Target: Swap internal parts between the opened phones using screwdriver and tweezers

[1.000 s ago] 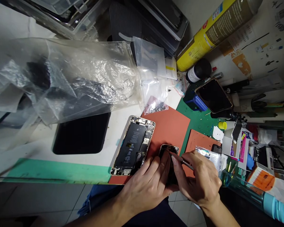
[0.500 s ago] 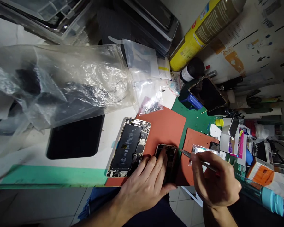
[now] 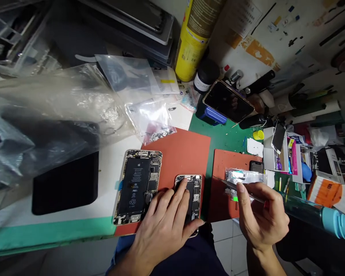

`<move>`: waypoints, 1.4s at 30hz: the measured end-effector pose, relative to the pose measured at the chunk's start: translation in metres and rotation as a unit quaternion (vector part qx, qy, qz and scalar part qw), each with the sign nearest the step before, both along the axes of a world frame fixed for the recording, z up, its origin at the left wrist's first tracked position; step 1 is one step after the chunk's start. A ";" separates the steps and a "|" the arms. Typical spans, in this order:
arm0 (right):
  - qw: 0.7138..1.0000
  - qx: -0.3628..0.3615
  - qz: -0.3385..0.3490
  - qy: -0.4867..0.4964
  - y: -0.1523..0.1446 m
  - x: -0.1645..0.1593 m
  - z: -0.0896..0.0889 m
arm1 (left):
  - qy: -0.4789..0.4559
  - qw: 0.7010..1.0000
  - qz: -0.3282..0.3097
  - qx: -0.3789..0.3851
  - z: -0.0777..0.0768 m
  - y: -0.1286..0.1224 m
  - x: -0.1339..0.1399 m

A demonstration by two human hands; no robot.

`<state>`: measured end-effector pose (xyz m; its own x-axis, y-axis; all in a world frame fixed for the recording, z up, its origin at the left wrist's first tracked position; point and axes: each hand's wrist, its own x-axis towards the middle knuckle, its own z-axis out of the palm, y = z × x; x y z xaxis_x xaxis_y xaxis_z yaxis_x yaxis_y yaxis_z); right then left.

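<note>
My left hand lies flat, its fingers stretched over a small opened phone and partly hiding its inside. The index fingertip touches near the phone's top end. Left of it rests a larger opened phone with a black battery and bare boards; the knuckles overlap its lower right edge. My right hand pinches a slim pointed metal tool, whose exact kind I cannot make out. The tool's tip points left, above the red-brown mat and apart from the small phone.
A clear plastic bag covers part of a black panel at the left. A phone on a blue stand, a yellow can and a black bottle stand behind. At the right are a parts box and a turquoise-capped bottle.
The view has shifted, so most things sit further left. My right hand's tool tip has drawn away from the small phone's edge. My left hand stays on the phone, which shows brighter.
</note>
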<state>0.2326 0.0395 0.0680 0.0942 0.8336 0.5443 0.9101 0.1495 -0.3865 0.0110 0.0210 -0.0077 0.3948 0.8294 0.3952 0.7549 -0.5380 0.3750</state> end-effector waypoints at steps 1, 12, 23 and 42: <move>1.000 0.003 0.003 0.005 0.000 0.001 -0.001 | 0.002 1.000 0.000 -0.001 0.000 0.000 0.000; 1.000 0.001 0.002 0.010 -0.003 0.010 -0.004 | -0.031 0.999 -0.005 0.008 -0.004 -0.004 -0.004; 0.999 -0.016 -0.003 0.035 -0.003 0.010 -0.004 | 0.013 1.000 -0.003 -0.012 0.002 -0.001 -0.002; 0.984 -0.027 -0.135 0.117 0.045 0.020 -0.028 | 0.009 1.000 -0.021 0.018 -0.008 -0.001 -0.010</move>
<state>0.2527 0.0850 0.0402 0.4340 0.7880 0.4367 0.7988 -0.1124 -0.5909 0.0010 0.0197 -0.0160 0.4364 0.7970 0.4175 0.7377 -0.5826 0.3411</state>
